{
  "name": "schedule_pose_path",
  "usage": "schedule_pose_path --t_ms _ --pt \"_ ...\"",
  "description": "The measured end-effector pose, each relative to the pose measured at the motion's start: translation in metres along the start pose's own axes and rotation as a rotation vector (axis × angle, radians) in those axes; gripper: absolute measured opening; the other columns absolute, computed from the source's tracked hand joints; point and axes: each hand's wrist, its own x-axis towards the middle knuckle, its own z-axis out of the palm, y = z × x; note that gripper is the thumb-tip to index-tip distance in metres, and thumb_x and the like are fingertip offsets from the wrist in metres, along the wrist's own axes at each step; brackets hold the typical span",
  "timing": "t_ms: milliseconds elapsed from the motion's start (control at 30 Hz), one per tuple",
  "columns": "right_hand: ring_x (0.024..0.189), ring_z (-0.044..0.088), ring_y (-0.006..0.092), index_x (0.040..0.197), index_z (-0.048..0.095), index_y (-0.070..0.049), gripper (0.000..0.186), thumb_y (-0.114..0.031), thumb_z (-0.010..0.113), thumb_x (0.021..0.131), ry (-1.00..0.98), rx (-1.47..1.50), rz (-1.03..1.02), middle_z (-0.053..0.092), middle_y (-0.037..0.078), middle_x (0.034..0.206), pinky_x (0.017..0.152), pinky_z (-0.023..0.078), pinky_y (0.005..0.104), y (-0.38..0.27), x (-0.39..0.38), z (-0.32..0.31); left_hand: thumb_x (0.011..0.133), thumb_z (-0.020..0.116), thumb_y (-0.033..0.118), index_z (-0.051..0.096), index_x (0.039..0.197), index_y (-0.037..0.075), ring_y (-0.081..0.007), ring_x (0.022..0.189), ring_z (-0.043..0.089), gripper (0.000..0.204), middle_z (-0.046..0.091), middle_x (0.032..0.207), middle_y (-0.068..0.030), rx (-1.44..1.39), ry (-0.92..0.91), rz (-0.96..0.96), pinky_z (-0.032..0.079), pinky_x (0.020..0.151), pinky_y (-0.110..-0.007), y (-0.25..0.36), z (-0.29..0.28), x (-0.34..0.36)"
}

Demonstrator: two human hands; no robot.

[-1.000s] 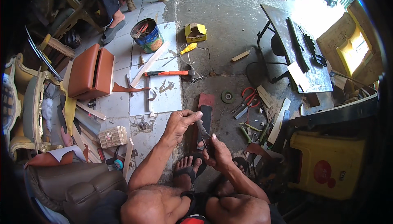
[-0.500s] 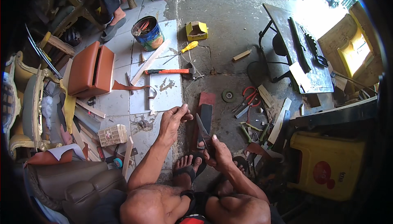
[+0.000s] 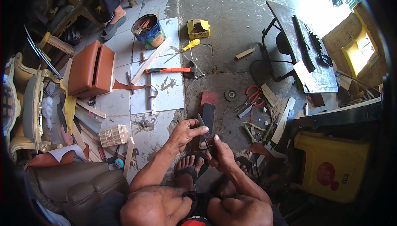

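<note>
Rough, cracked concrete floor (image 3: pixel 235 74) before you; on it, reddish board (image 3: pixel 209 98) bearing smooth dark oblong block (image 3: pixel 209 115), lower end partly covered. Your right hand (image 3: pixel 223 153) curls fingers round knife (image 3: pixel 201 120), handle mostly hidden; your left hand (image 3: pixel 185 135) pinches tapered metal blade between fingers, tip showing, above block.

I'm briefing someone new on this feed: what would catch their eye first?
Probably the knife near the middle, with the right hand around its handle and the left hand at its blade. After that, perhaps the orange-handled hammer lying beyond the hands, mostly over white tiles, and the shiny brown box off to the left.
</note>
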Motion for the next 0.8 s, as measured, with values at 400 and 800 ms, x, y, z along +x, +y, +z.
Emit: schedule_pose_path --t_ms 400,800 --pt "0.038 0.038 0.0100 0.117 0.068 0.002 0.067 -0.058 0.039 0.111 -0.024 0.049 0.046 0.059 0.005 0.064 0.036 0.026 0.0246 0.002 -0.001 -0.003 0.095 0.081 0.024 0.073 0.095 0.006 -0.0101 0.083 0.067 0.020 0.075 0.089 -0.0042 -0.051 0.265 0.184 0.050 0.079 -0.025 0.013 -0.025 0.024" --pt "0.034 0.034 0.0119 0.117 0.064 0.003 0.066 -0.055 0.032 0.113 -0.024 0.149 0.077 0.060 0.009 0.064 0.034 0.027 0.0257 0.010 0.004 -0.014 0.100 0.074 0.037 0.071 0.100 0.009 -0.0134 0.086 0.070 0.028 0.074 0.094 -0.0034 -0.068 0.345 0.087 0.051 0.081 -0.027 -0.028 -0.045 0.011"
